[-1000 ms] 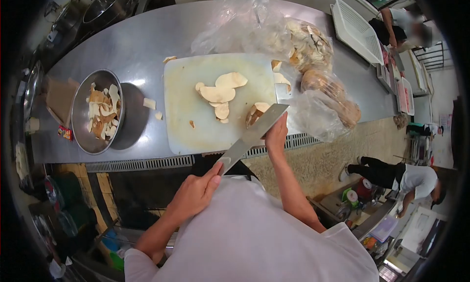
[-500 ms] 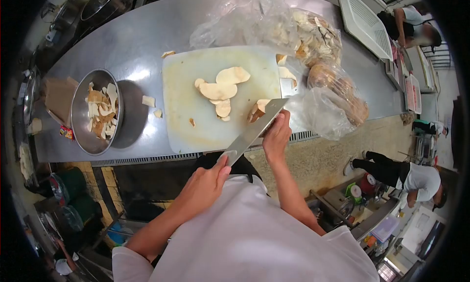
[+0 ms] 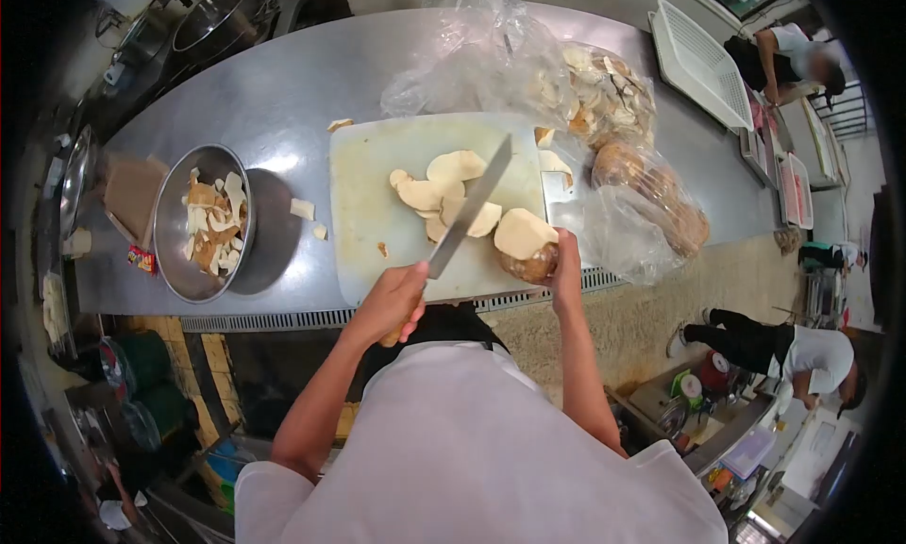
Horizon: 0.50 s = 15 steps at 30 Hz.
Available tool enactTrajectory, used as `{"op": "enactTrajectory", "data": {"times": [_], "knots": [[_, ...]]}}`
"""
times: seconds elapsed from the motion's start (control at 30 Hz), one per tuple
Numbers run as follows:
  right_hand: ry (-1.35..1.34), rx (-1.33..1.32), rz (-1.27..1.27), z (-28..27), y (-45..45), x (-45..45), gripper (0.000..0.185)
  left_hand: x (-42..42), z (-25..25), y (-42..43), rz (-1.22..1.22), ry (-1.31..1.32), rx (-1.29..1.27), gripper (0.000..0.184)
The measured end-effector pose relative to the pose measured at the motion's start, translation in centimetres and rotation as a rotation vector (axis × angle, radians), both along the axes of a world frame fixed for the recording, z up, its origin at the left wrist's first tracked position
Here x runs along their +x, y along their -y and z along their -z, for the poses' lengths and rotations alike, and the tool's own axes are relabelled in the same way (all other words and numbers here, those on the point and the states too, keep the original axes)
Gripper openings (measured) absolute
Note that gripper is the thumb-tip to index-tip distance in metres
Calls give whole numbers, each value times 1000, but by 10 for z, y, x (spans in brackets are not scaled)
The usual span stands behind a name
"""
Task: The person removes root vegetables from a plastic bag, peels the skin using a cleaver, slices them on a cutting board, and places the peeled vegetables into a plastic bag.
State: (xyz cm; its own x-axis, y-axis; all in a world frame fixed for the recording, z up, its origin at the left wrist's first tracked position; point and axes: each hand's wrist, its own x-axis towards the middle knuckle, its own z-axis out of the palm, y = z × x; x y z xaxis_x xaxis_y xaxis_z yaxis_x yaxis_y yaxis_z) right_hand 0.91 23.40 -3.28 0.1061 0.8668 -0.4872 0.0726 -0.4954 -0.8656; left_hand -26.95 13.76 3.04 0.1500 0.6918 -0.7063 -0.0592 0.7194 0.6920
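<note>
My left hand [image 3: 395, 304] is closed around the wooden handle of a broad kitchen knife [image 3: 472, 200], its blade slanting up to the right over the slices. In my right hand [image 3: 566, 271] is a chunk of brown-skinned vegetable [image 3: 526, 239], its pale cut face turned upward; I cannot tell its exact kind. The blade is apart from the chunk. Pale slices [image 3: 457, 166] lie overlapping on the white cutting board [image 3: 373, 237], partly hidden behind the blade. A small brown scrap [image 3: 382, 250] is near the board's lower left.
To the left stands a steel bowl [image 3: 170, 247] of peelings, beside a cardboard box [image 3: 129, 195]. Plastic bags [image 3: 634, 225] holding brown-skinned pieces and trimmings lie right of the board. A white perforated tray [image 3: 700, 63] is at the far right. Other people [image 3: 813, 360] are further right.
The knife has moved up and left, off the chunk. Another pale slice now lies against the pile. My right hand has turned the chunk so its cut face shows.
</note>
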Motion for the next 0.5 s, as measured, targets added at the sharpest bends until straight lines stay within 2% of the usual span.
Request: {"op": "enactTrajectory", "data": {"times": [0.07, 0.2, 0.27, 0.3, 0.33, 0.4, 0.43, 0.47, 0.5], "knots": [[-46, -35, -34, 9, 1, 15, 54, -11, -6, 14, -79, -27, 34, 50], [-198, -22, -52, 23, -4, 6, 57, -20, -7, 38, -78, -129, 71, 50], [-86, -4, -102, 27, -16, -10, 60, -15, -8, 45, -47, -143, 78, 49], [184, 167, -187, 45, -22, -10, 63, -12, -5, 46, -12, -171, 59, 48], [178, 175, -176, 60, -25, -6, 63, -6, -14, 45, -3, -178, 68, 48], [526, 315, -237, 78, -28, 4, 61, 7, -45, 41, -1, -151, 214, 53], [529, 311, -227, 77, -27, 6, 61, 9, -58, 39, 22, -137, 391, 59], [386, 272, -191, 78, -21, 9, 59, 13, -70, 39, 32, -131, 381, 59], [244, 236, -154, 81, -16, 12, 58, 18, -83, 36, -8, -102, 613, 58]]}}
